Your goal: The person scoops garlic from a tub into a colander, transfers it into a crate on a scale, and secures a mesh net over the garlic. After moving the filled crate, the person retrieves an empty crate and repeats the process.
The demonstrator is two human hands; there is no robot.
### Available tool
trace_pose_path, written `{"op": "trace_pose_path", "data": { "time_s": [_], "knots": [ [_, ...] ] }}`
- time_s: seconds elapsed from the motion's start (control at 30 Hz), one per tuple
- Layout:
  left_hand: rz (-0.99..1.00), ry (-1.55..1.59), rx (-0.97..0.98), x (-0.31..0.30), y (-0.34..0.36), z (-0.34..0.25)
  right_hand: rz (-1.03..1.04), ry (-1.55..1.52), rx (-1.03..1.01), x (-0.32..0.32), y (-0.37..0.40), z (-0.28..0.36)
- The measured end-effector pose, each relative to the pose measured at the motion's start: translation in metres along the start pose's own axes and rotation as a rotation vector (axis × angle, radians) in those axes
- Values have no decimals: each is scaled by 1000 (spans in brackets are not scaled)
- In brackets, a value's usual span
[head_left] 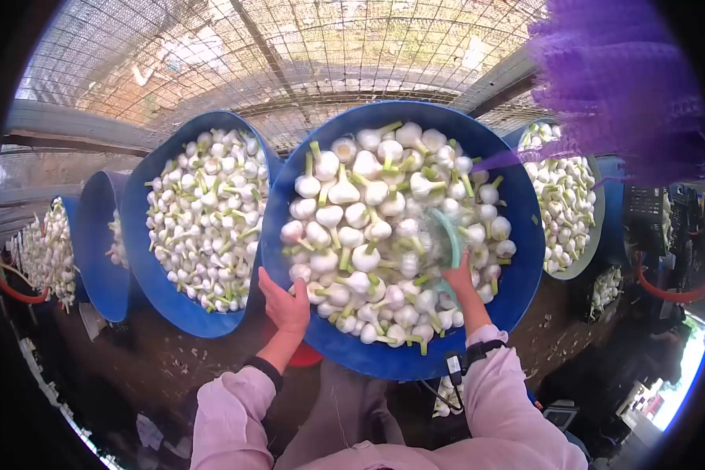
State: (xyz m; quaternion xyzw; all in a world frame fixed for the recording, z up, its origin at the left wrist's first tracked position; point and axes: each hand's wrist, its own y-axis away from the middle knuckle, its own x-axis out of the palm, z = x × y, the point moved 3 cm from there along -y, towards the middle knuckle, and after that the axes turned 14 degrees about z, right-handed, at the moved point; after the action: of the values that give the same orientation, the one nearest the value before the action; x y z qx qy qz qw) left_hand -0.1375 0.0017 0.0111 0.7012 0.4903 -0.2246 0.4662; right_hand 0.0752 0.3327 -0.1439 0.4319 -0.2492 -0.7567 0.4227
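A large blue tub [529, 258] full of white garlic bulbs [356, 215] with short green stems stands in front of me. My left hand [286, 301] rests at the tub's near left rim, fingers spread, holding nothing. Over the right part of the garlic, my right hand [460, 276] has its fingers closed on a pale green hose or strip [450, 235], which curves over the bulbs. The bulbs beside it look blurred, as if behind spray or thin plastic.
Another blue tub [137, 227] of garlic stands at the left, with more containers beyond. A pale tub [595, 227] of garlic is at the right. Purple netting [619, 94] hangs upper right. Behind the tubs runs wire mesh [352, 47]. A red object [305, 357] lies below.
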Motion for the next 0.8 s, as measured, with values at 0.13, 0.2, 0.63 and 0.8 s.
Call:
{"op": "trace_pose_path", "data": {
  "time_s": [0.13,0.2,0.63,0.8],
  "knots": [
    [11,13,10,5,1,-3,330,-477,281,-30,68,36],
    [8,-4,13,4,2,-8,389,-578,400,16,29,-33],
    [-17,-137,1,3,1,-4,322,-911,206,11,66,23],
    [-58,-194,5,5,-1,-2,546,-1051,36,-6,110,36]
  ]
}}
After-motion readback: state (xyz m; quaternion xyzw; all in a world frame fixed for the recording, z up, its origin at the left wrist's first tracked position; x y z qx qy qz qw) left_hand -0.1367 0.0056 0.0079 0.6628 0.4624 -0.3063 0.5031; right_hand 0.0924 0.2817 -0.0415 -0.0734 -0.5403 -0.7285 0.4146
